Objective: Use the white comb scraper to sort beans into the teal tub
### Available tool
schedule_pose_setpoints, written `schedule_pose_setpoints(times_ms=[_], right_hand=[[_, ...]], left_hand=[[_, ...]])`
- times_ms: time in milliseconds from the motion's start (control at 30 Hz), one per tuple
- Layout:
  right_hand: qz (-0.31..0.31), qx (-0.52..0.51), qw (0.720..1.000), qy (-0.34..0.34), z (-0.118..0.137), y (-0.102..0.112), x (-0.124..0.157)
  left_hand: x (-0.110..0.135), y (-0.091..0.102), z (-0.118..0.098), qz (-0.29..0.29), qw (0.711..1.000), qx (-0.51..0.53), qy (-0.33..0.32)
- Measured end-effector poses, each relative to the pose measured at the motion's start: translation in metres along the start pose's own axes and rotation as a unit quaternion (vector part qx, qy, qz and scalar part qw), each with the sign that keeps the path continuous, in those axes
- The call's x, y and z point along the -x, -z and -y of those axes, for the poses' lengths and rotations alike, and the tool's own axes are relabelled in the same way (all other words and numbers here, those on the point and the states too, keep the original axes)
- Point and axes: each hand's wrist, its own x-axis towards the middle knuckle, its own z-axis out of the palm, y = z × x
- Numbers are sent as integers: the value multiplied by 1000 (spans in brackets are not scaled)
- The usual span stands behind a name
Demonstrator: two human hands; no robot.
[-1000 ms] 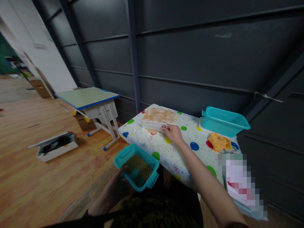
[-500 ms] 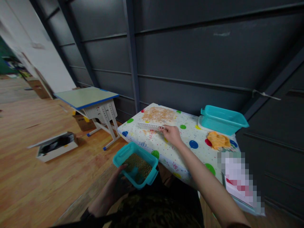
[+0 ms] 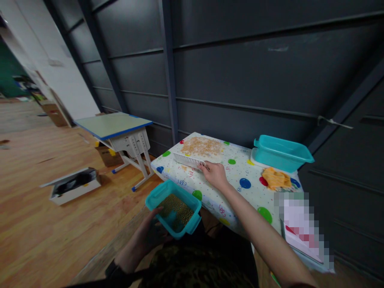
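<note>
My left hand grips a teal plastic tub by its near left side, thumb over the rim, below the table's front edge. Small brown-green beans cover part of its bottom. Pinched in my right hand is one end of a long white ribbed plastic piece, whose exact kind I cannot tell. It stands low over the tabletop, possibly touching it. Behind it, pale orange-tan grains or beans lie spread on the balloon-print tablecloth, with a few more in front of it.
At the table's back right is a larger teal bin, an orange cloth in front of it. A blurred-out flat item lies at the right corner. Left are a school desk and an open white box on the floor.
My right hand has drawn the white piece slightly toward me and to the left. The tub stays in my left hand. My view has shifted a little.
</note>
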Motion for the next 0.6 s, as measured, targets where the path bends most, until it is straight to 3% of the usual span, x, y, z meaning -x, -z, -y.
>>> schedule_pose_setpoints(times_ms=[100,267,600], right_hand=[[-8,19,1000,2,3,-2,0],[-3,46,999,8,5,-9,1],[-17,23,1000,13,4,-16,2]], left_hand=[[-3,1,1,7,1000,2,4],[-8,5,2,-28,1000,6,-8],[-14,9,2,10,1000,11,8]])
